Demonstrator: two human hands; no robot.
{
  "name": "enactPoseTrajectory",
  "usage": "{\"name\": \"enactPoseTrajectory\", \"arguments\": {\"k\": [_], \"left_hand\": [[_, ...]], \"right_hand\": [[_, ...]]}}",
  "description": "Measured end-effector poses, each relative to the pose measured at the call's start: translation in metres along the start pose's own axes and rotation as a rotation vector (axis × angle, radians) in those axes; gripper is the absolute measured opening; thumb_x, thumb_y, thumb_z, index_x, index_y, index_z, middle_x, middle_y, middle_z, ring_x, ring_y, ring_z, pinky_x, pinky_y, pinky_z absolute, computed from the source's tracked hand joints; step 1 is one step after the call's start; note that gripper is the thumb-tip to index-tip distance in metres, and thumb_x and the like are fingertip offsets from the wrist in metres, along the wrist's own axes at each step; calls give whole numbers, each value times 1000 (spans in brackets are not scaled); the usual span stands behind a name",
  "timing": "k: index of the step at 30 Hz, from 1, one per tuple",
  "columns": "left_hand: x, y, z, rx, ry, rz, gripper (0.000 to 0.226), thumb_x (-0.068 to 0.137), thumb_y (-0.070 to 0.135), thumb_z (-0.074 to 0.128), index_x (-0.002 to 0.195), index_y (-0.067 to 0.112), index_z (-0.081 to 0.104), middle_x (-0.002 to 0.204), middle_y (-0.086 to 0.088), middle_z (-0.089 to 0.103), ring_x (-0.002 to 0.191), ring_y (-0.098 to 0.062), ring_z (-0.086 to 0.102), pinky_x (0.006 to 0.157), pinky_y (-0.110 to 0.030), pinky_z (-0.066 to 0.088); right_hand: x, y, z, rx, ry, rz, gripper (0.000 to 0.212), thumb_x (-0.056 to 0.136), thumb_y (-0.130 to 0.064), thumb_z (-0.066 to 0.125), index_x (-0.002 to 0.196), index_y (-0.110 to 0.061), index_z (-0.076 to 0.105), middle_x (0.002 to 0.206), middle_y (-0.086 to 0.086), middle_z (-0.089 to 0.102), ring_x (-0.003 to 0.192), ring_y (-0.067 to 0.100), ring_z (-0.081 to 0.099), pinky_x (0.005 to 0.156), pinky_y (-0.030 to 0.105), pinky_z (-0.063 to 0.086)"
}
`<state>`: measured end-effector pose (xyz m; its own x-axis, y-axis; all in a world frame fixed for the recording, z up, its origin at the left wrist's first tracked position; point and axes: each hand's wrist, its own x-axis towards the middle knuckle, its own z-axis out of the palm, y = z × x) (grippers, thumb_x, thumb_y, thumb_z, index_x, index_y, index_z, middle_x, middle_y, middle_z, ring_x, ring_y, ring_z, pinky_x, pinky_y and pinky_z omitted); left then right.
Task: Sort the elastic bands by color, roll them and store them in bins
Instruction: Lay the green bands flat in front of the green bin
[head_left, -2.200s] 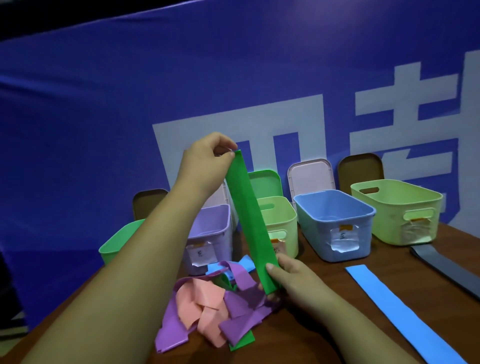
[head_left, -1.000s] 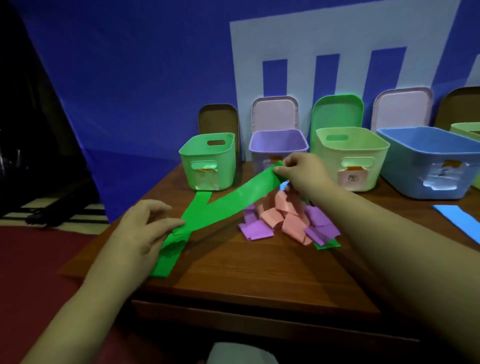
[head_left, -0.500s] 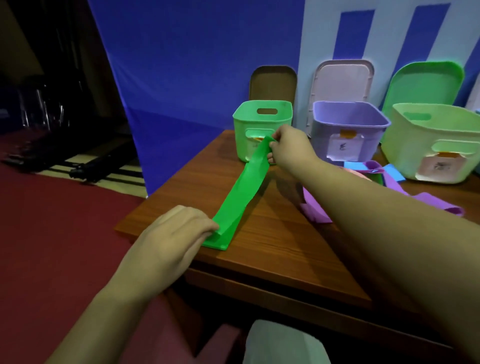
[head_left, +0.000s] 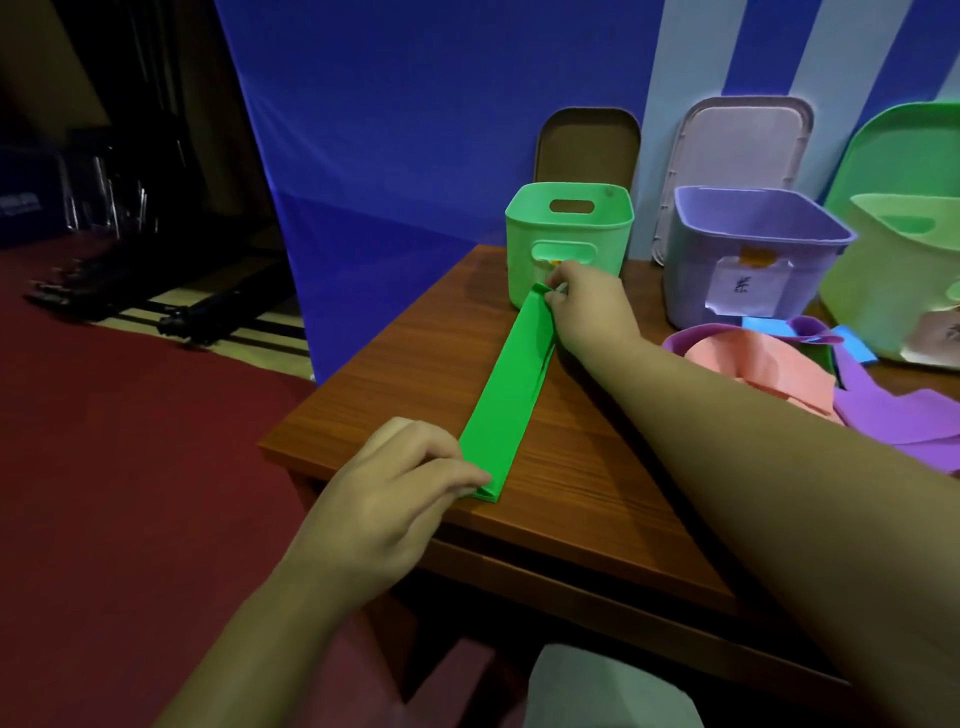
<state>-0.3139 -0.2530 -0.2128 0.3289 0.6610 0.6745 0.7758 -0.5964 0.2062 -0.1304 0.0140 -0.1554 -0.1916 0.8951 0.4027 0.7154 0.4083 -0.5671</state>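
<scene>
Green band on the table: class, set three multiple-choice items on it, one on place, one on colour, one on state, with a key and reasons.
1. Where does the green band lie?
A. on the table
B. in the purple bin
C. on the floor

2. What colour is the bin beyond its far end?
A. blue
B. green
C. brown

3. How is the band held?
A. one grip only
B. released
C. pinched at both ends

Key: A, it lies flat on the wood; B, green walls; C, the left hand holds the near end, the right hand the far end.
</scene>
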Motion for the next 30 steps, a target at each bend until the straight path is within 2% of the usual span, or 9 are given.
{"name": "enactPoseTrajectory", "arguments": {"k": [6, 11, 15, 21, 26, 30], "left_hand": [[-4, 1, 4, -74, 66, -46, 18, 99, 9, 71, 112, 11, 82, 106, 1, 66, 100, -19, 64, 86, -27, 50], [-5, 2, 8, -101, 113, -84, 17, 96, 7, 74, 110, 11, 83, 105, 0, 69, 99, -20, 66, 86, -26, 50], [-5, -1, 10, -119, 134, -105, 15, 95, 11, 76, 107, 14, 84, 104, 2, 70, 100, -20, 67, 82, -30, 53], [-4, -5, 10, -145, 120, -134, 14, 93, 14, 79, 104, 19, 86, 105, 6, 71, 104, -20, 69, 82, -38, 55], [-4, -3, 12, -132, 129, -148, 13, 93, 14, 79, 103, 18, 86, 100, 5, 70, 99, -22, 68, 78, -39, 54], [-4, -3, 11, -124, 137, -143, 12, 94, 16, 77, 102, 16, 85, 99, 5, 70, 98, -21, 68, 78, -40, 54]], "right_hand": [[1, 2, 14, 9, 37, 41, 16, 105, -20, 66, 118, -11, 69, 119, 10, 69, 109, 30, 65, 93, 38, 51], [-1, 7, 22, 7, 68, 50, 14, 104, -17, 66, 117, -11, 68, 115, 10, 69, 106, 29, 65, 94, 41, 55], [1, 10, 24, -45, 77, 29, 14, 103, -15, 64, 116, -11, 69, 115, 10, 68, 105, 27, 64, 93, 40, 53], [4, 18, 26, -15, 97, 46, 9, 103, -15, 65, 111, -15, 69, 103, 2, 61, 93, 19, 56, 85, 34, 49], [6, 17, 29, -43, 79, 22, 9, 102, -19, 67, 109, -16, 72, 106, 3, 64, 95, 20, 57, 85, 34, 49], [7, 17, 32, -97, 62, 10, 10, 102, -19, 67, 109, -15, 73, 114, 8, 66, 103, 27, 64, 90, 40, 55]]}}
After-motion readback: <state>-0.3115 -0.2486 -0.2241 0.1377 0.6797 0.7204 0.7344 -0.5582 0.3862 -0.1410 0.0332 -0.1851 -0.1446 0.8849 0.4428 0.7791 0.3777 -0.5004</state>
